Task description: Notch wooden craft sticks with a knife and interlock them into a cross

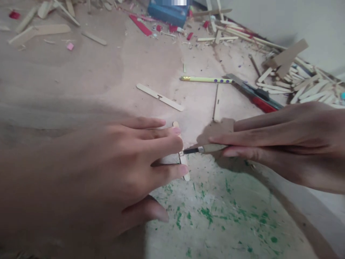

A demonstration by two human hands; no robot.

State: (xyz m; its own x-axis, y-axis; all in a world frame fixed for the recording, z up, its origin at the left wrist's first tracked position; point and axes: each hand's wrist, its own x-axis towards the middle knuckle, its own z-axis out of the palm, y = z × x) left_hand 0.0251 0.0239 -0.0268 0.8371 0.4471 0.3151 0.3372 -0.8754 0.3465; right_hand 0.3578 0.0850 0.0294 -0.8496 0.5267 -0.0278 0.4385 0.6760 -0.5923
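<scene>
My left hand (134,158) lies over a small craft stick (184,167), its fingertips pressing the stick down onto the tabletop. Near the stick's middle, between those fingers, a small cut or marking shows. In my right hand (283,140) a small carving chisel (214,148) with a pale wooden handle is pinched between thumb and fingers. Its dark blade tip meets the stick at the marking, coming from the right. Just beyond lies a second craft stick (160,97) with a T-shaped notch at its middle.
Behind my right hand lie a yellow pencil (206,79) and a red-and-dark utility knife (256,95). Many sticks (309,88) are heaped at the right. Wood scraps, red bits and a blue box (168,12) lie at the back. Green paint flecks mark the tabletop (229,230).
</scene>
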